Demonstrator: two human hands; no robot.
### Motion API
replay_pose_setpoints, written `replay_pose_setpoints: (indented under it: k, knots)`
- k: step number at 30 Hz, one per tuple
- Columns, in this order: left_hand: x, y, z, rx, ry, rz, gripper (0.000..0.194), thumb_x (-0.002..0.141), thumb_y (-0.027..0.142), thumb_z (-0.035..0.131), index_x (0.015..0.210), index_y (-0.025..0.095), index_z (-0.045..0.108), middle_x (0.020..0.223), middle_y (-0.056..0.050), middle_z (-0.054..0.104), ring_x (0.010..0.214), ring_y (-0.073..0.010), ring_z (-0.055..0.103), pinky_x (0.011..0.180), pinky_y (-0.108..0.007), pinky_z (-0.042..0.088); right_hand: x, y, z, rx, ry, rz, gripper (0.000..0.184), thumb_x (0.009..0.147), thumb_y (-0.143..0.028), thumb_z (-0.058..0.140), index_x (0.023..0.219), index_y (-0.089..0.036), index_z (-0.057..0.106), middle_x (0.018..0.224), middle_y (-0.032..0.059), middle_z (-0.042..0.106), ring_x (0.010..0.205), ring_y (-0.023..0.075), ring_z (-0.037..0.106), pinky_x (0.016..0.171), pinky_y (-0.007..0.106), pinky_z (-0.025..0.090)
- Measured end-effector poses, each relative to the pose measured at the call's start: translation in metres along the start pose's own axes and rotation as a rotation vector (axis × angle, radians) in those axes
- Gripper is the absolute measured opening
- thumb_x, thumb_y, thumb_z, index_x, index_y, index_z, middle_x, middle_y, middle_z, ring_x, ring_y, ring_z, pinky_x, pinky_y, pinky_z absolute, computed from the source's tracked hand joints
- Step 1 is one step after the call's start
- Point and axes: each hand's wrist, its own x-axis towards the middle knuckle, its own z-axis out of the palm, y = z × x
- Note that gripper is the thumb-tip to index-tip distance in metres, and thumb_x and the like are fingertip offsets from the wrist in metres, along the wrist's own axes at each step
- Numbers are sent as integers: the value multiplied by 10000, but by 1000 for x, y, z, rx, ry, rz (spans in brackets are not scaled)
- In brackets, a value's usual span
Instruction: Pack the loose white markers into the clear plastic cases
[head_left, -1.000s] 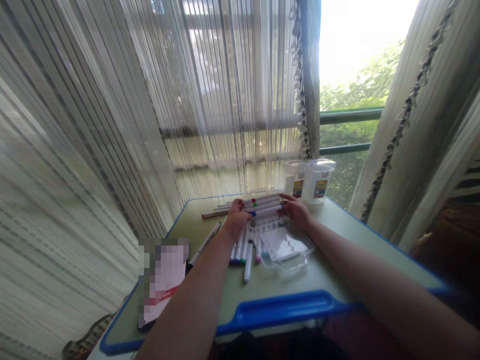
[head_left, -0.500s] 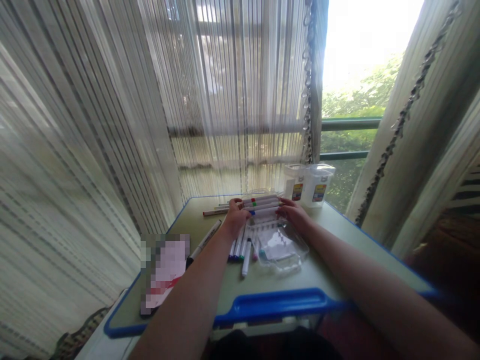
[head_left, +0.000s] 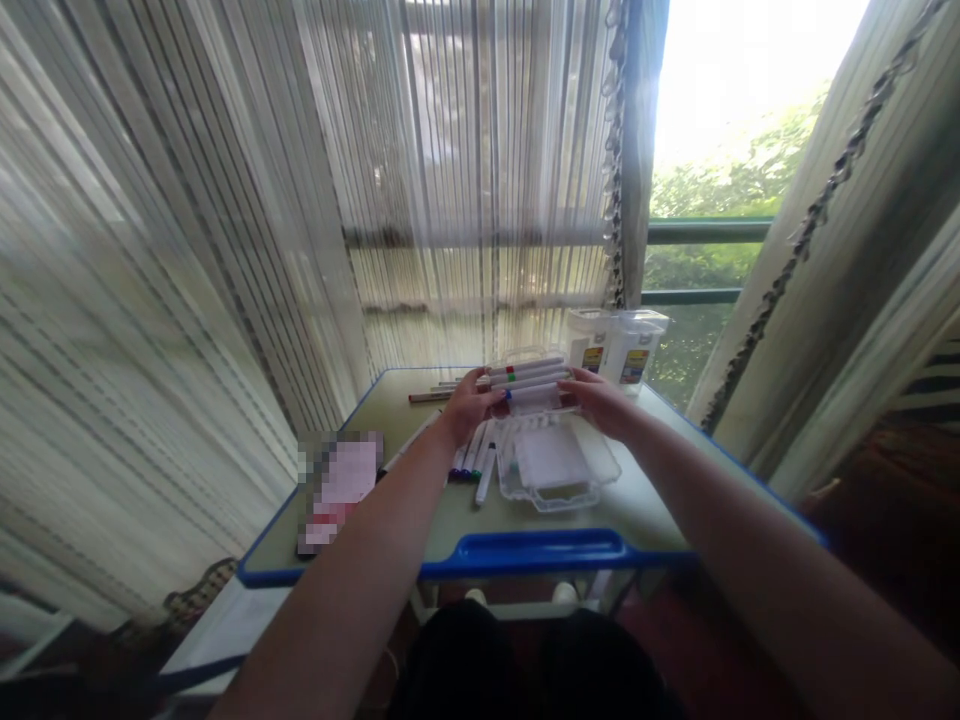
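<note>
A clear plastic case (head_left: 600, 468) lies open on the desk, one half flat toward me and the other raised at the back. Stacked white markers with red, green and blue bands lie across the raised half. My left hand (head_left: 474, 405) closes at their left end, its thumb by the blue-banded marker (head_left: 534, 391). At the opposite end, my right hand (head_left: 600, 400) has its fingers bent round the same marker and the case's side. The fingers' undersides are hidden. Several loose markers (head_left: 469, 455) with dark ends lie left of the case, beside a white marker (head_left: 485, 475).
Two clear containers (head_left: 634, 350) with labels stand at the desk's back right. More pens (head_left: 426, 397) lie at the back left. A blurred-out flat object (head_left: 345, 490) rests on the left side. The desk's blue front tray (head_left: 540, 548) faces me; a curtain (head_left: 465, 200) hangs behind.
The view has tipped downward, so the desk sits higher and my knees show. Both hands stay at the ends of the markers, and the case remains open.
</note>
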Motion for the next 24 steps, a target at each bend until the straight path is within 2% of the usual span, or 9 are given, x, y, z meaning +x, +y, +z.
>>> replay_pose_setpoints:
  k: [2, 6, 11, 15, 19, 24]
  knots:
    - [-2, 2, 2, 14, -30, -20, 461, 631, 83, 721, 1020, 175, 491, 796, -26, 655, 643, -152, 642, 623, -336, 559, -12, -4, 1, -34, -14, 22, 268, 702, -140, 626, 958, -199, 578, 761, 7, 643, 591, 125, 607, 551, 270, 543]
    - [-5, -1, 8, 42, -74, -31, 455, 615, 93, 741, 998, 165, 506, 840, -38, 648, 668, -149, 639, 616, -317, 550, -23, 6, -3, 9, 89, 0, 215, 696, -111, 596, 893, -190, 564, 698, -6, 601, 524, 106, 563, 468, 245, 534]
    - [-4, -8, 10, 71, -80, -47, 541, 580, 93, 758, 1034, 184, 477, 848, -25, 637, 713, -174, 649, 647, -381, 565, -15, 29, -12, 40, 104, 4, 276, 638, -144, 602, 902, -204, 545, 682, -18, 622, 483, 111, 564, 434, 245, 518]
    - [-2, -9, 7, 114, -87, -65, 568, 560, 45, 709, 1056, 195, 475, 854, -24, 646, 719, -176, 647, 612, -347, 565, -10, 39, -14, -17, 157, -11, 291, 588, -151, 580, 871, -200, 530, 598, -36, 606, 442, 111, 558, 413, 221, 469]
    - [-2, -7, 11, 164, -66, -102, 517, 573, 52, 665, 1046, 188, 507, 861, -35, 654, 666, -160, 644, 584, -313, 558, -5, 41, -18, -152, 214, -21, 201, 578, -180, 586, 772, -179, 531, 485, -56, 543, 367, 93, 495, 363, 195, 380]
    - [-3, -6, 19, 239, 12, -64, 346, 681, 134, 583, 1026, 166, 580, 811, -45, 663, 575, -135, 613, 509, -282, 539, -2, 43, -26, -182, 206, -34, 120, 551, -176, 531, 670, -181, 515, 469, -40, 544, 337, 96, 477, 329, 203, 350]
